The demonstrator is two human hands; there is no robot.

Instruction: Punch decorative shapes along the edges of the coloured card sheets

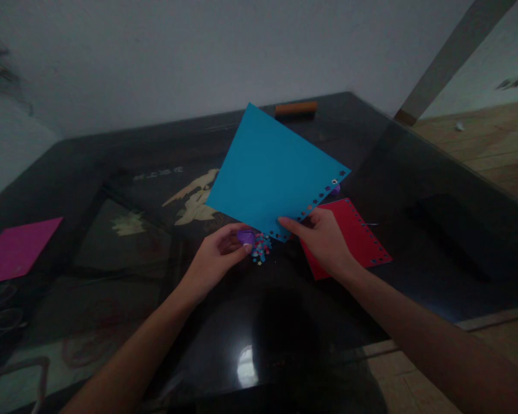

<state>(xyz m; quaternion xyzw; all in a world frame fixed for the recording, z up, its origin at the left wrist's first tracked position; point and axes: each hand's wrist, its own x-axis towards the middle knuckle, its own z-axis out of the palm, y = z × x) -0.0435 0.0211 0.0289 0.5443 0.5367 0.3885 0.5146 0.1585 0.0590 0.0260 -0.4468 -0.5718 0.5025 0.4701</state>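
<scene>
My right hand point(326, 238) pinches a blue sheet of paper point(271, 167) by its lower edge, thumb on top. Small shapes, stars among them, are punched along that edge. In my left hand point(218, 253) is a small purple craft punch point(246, 236), gripped between thumb and fingers; part of it is hidden. Right beside it lies a little heap of coloured paper cut-outs point(261, 247), some star-shaped. Beneath my right hand a red sheet of paper point(356, 236) rests on the table, with holes along its right and lower edges.
A pink sheet point(19, 250) lies at the left of the dark glossy table point(224, 345). An orange-brown roll point(296, 108) is near the far edge, by the wall. Another purple object point(336, 188) shows partly behind the blue sheet's right corner.
</scene>
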